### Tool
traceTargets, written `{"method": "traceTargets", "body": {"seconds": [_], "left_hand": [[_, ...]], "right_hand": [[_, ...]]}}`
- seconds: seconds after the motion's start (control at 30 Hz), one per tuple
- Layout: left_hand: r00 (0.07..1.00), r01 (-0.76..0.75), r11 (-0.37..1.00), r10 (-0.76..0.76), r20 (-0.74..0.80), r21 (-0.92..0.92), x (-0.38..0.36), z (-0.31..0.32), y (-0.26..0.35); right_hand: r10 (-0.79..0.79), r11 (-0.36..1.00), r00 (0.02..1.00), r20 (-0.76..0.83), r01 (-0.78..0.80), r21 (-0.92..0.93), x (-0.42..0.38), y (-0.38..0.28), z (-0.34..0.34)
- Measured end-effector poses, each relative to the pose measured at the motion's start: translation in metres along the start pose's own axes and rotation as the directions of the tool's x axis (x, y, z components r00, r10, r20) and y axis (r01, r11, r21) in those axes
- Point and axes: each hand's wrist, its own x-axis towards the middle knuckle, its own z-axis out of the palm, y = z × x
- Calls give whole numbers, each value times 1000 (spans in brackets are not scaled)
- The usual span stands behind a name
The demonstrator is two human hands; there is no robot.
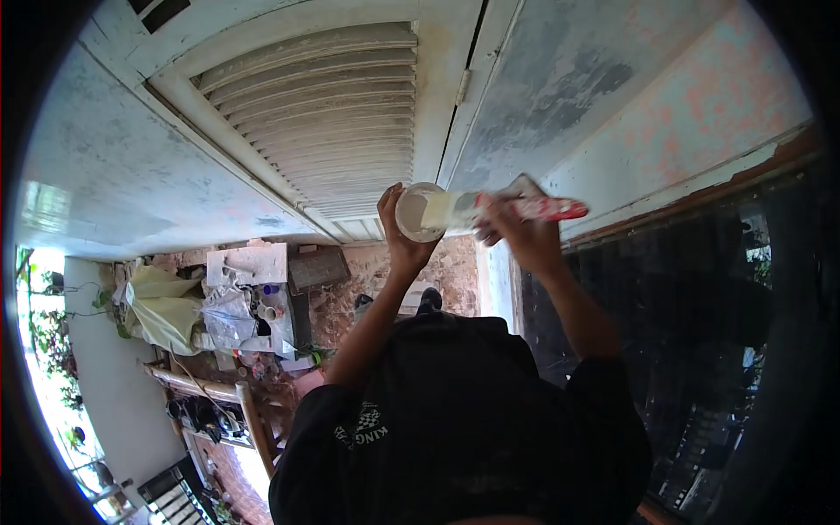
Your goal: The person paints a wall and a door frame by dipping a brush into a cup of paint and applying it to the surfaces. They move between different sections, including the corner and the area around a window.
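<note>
My left hand point(404, 245) is wrapped around a small white tub point(404, 215) with pale paint inside, tipped so that its opening shows. In my right hand point(521, 236) is a wide paintbrush point(560, 208) with a paint-smeared red handle. Its pale bristles point(435, 212) reach over the tub's rim and into its mouth. A greyish piece point(525, 185) shows just above the right fingers; what it is I cannot tell. Both hands are held up in front of a louvred door panel point(332, 114).
Worn, patchy painted wall point(569, 87) flanks the door on the right. Beside it is a dark glass pane point(665, 324). At lower left, a cluttered table point(278, 319), a yellowish cloth point(162, 306) and a wooden frame point(201, 385) stand on the reddish floor point(337, 306).
</note>
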Motion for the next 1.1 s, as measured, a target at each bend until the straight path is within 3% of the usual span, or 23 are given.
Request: {"method": "traceTargets", "body": {"seconds": [0.1,0.13,0.23,0.27,0.33,0.4,0.5,0.6,0.83,1.1], "left_hand": [[996,-88,996,88,-1,27,3,-2,9],[996,-88,996,88,-14,-15,2,-1,12],[992,-113,993,114,-52,15,1,3,13],[992,-111,994,112,-65,10,1,3,15],[994,-86,996,86,-73,0,0,3,16],[997,-35,999,34,-70,-13,0,1,19],[995,84,994,-87,-43,-71,2,2,24],[986,169,975,-168,23,-146,7,8,29],[969,238,949,-219,114,-205,34,17,60],[975,216,952,-198,100,-215,59,26,69]], "right_hand": [[-53,989,996,68,62,-136,-1,27,22],[-182,933,977,108,207,-293,3,47,22],[-254,849,955,153,296,-437,7,60,28],[-184,891,975,124,219,-397,7,65,29],[-270,863,952,145,306,-403,7,68,27],[-273,886,957,102,291,-361,5,55,27],[-155,951,988,4,150,-270,2,24,20],[-5,1000,999,-38,3,-30,7,-9,12],[-134,990,972,-194,141,21,10,-85,-12],[-458,885,841,-289,460,-63,3,-127,-28]]}}
